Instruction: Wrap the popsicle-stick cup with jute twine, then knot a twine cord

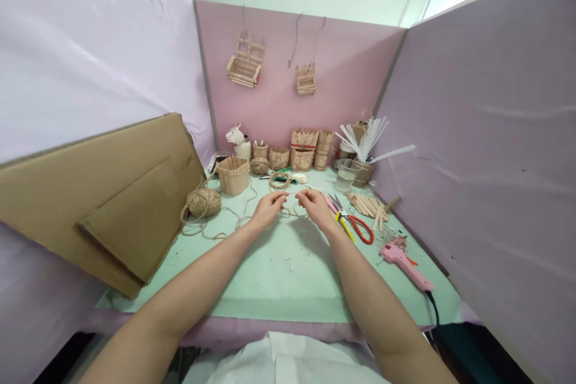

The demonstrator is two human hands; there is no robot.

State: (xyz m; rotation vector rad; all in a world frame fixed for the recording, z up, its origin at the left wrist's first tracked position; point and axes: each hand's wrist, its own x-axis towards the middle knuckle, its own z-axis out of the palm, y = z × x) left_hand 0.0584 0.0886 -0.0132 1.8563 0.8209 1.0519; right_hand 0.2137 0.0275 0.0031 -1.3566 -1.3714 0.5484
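Note:
Both my hands are raised over the middle of the table, fingertips pinched and a small gap apart. A thin length of twine (291,194) spans between them. My left hand (270,206) is closed on one part of it, and my right hand (314,203) pinches the other. Loose loops of the twine hang below the fingers. From the left, a strand trails across the table to a ball of twine (204,201). Just beyond my hands lies a coil of cord (279,180). Red-handled scissors (360,229) and a yellow-handled tool (344,227) rest right of my right hand.
A pink glue gun (407,265) with a black cable lies at right, near wooden sticks (366,205). Cardboard sheets (112,204) lean at left. Along the back stand a wooden-stick basket (233,175), several small containers and a clear cup (346,176).

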